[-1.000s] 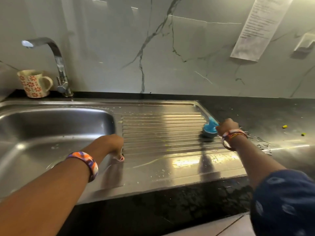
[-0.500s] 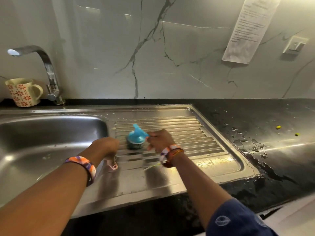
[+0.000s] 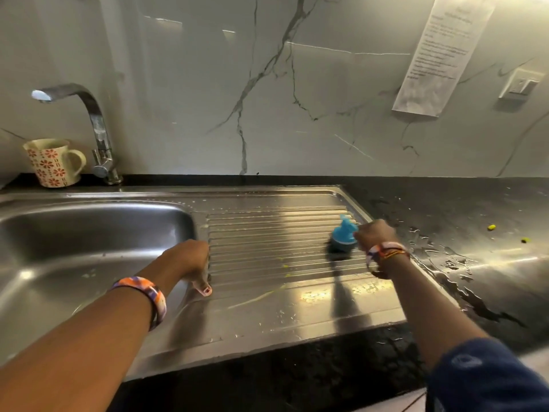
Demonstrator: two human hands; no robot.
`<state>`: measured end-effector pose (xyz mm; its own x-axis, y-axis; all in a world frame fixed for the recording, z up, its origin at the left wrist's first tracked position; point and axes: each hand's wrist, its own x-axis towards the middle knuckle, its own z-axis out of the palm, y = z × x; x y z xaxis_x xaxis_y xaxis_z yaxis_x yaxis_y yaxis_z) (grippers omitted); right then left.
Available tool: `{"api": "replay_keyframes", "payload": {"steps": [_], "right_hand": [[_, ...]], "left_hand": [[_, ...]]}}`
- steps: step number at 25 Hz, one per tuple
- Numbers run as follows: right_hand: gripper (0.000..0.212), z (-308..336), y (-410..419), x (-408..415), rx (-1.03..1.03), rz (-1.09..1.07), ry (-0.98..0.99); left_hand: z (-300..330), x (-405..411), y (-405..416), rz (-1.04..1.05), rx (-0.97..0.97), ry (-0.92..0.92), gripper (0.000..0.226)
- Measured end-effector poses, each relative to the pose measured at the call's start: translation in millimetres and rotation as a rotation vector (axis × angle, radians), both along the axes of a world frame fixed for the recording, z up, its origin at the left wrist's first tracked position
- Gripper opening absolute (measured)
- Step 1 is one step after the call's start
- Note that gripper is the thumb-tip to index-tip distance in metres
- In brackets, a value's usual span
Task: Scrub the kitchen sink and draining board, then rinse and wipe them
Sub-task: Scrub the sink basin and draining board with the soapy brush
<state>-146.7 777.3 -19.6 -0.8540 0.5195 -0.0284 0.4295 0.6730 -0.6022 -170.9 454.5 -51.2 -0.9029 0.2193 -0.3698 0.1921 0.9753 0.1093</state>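
blue scrubber (image 3: 343, 237) upright | right end of ribbed, soapy draining board (image 3: 267, 292)

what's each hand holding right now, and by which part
The right hand grips the blue scrubbing brush by its handle, bristles down on the draining board. The left hand holds nothing; it rests on the board.

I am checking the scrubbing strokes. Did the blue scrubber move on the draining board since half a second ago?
Yes. The blue scrubber moved right along the draining board's ridges, from near the sink basin to the board's right end.

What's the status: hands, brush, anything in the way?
Right hand grips blue scrub brush at draining board right end. Left hand braced on board. Ridges unobstructed.
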Motion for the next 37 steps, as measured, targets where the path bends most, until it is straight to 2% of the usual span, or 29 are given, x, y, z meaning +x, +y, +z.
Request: {"api": "replay_keyframes", "payload": {"steps": [4, 7, 11, 13, 16, 17, 21, 23, 26, 28, 31, 34, 37], "right_hand": [[0.029, -14.0, -121.3, 8.6, 0.021, 0.39, 0.044], [0.032, -19.8, -178.0, 7.2, -0.045, 0.527, 0.044], [0.029, -18.1, -138.9, 6.5, -0.201, 0.475, 0.063], [0.027, -13.4, -96.0, 6.8, -0.261, 0.356, 0.066], [0.03, 4.7, -27.7, 7.8, -0.349, 0.117, 0.052], [0.031, 9.3, -3.8, 5.4, -0.316, 0.04, 0.03], [0.031, 18.0, 45.0, -5.2, 0.076, -0.153, -0.131], [0.031, 16.6, 19.9, -3.8, 0.205, -0.094, -0.122], [0.029, 3.2, -59.2, 7.0, 0.349, 0.089, -0.022], [0.027, -8.5, -119.2, 16.3, 0.326, 0.218, 0.032], [0.03, -18.5, -187.8, 17.9, 0.23, 0.433, 0.051], [0.032, -23.4, -184.9, 8.0, 0.106, 0.562, 0.042], [0.034, -20.3, -112.1, 7.3, 0.045, 0.411, 0.086]], "left_hand": [[2.1, -1.4, 0.3, -0.005, -0.017, -0.004, 0.059], [1.1, 0.5, -3.7, -0.023, 0.007, -0.006, 0.049], [-4.8, 4.9, -13.5, -0.019, 0.082, -0.009, 0.038], [-8.6, 5.5, -16.9, -0.027, 0.091, 0.012, 0.036], [-14.3, 4.5, -21.5, -0.025, 0.131, 0.044, 0.046], [-16.1, 3.4, -23.0, -0.022, 0.155, 0.044, 0.048], [-21.7, 1.4, -26.6, -0.012, 0.231, 0.036, 0.053], [-20.4, 1.7, -26.7, 0.002, 0.247, 0.023, 0.053], [-12.6, 2.3, -22.6, 0.036, 0.208, -0.017, 0.05], [-3.6, 1.7, -13.9, 0.016, 0.101, -0.015, 0.035], [4.3, 1.2, -1.6, -0.005, -0.009, 0.0, 0.055], [3.4, -2.2, 0.8, 0.011, -0.018, -0.015, 0.054], [2.0, -1.3, -1.8, 0.015, 0.01, -0.005, 0.061]]}}
